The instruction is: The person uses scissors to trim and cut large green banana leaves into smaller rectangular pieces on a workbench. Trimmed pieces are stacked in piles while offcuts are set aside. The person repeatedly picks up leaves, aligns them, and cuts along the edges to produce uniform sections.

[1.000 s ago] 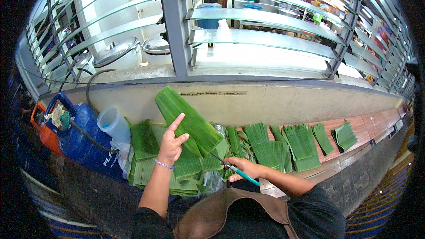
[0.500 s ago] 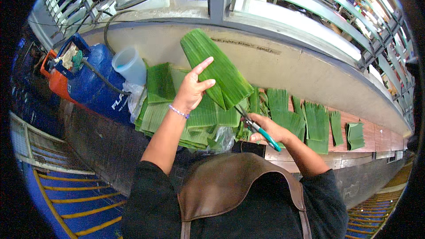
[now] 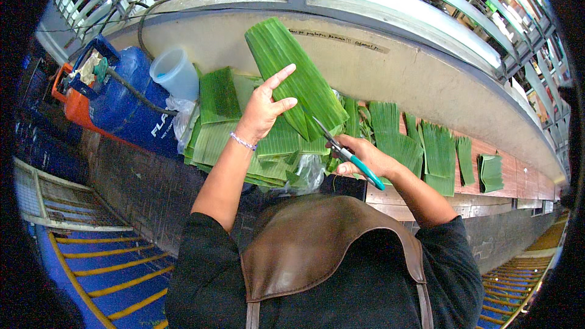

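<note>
My left hand (image 3: 261, 109) grips a long green banana leaf piece (image 3: 298, 79), with the thumb and index finger spread over its front and the other fingers hidden behind. The leaf is held up at a slant above the bench. In my right hand (image 3: 364, 158) is a pair of scissors (image 3: 364, 174) with teal handles. A dark blade overlaps the lower right end of the leaf; whether it is cutting there I cannot tell. Below the held leaf lies a pile of cut banana leaves (image 3: 222, 143), partly hidden by my left hand and forearm.
Smaller leaf stacks (image 3: 437, 152) line the wooden bench (image 3: 510, 173) to the right. A clear plastic bag (image 3: 311, 173) sits by the pile's front edge. At left are a translucent bucket (image 3: 177, 76) and a blue gas cylinder (image 3: 125, 106). A low wall (image 3: 426, 79) runs behind.
The whole scene has shifted slightly upward in the picture. The scissors' blade now shows over the leaf's lower end rather than below its corner. Both hands keep their hold.
</note>
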The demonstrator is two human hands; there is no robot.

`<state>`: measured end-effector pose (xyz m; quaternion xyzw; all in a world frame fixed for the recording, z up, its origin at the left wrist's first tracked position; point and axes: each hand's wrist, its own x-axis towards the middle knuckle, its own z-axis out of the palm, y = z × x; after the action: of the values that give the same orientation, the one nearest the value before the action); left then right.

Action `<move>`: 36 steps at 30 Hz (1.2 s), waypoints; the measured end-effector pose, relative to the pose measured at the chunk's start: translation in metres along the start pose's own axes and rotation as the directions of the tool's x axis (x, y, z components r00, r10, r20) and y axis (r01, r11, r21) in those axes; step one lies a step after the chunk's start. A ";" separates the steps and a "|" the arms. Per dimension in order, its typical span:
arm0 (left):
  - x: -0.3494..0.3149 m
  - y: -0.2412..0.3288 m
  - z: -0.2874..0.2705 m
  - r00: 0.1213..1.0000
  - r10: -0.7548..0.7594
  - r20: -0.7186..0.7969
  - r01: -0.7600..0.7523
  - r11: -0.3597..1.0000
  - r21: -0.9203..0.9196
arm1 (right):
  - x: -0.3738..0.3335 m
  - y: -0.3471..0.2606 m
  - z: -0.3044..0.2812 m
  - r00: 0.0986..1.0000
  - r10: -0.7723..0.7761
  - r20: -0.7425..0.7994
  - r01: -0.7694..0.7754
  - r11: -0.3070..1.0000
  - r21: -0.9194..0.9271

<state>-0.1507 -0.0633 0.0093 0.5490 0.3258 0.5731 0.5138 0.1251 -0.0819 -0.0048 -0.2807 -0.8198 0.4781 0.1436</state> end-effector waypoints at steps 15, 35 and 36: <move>-0.010 0.018 -0.005 1.000 -0.020 -0.011 0.022 0.989 0.149 | 0.004 0.000 0.009 0.999 0.041 -0.001 -0.041 0.999 0.002; -0.004 0.010 -0.024 1.000 -0.008 0.013 0.006 0.988 0.153 | 0.015 -0.002 0.026 0.986 0.081 -0.149 -0.072 0.995 0.070; -0.003 0.009 -0.026 1.000 0.010 0.017 -0.012 0.985 0.170 | 0.015 -0.001 0.027 0.984 0.098 -0.149 -0.085 0.992 0.090</move>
<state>-0.1778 -0.0634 0.0121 0.5972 0.3661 0.5416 0.4646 0.0987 -0.0924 -0.0178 -0.3478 -0.7718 0.4951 0.1955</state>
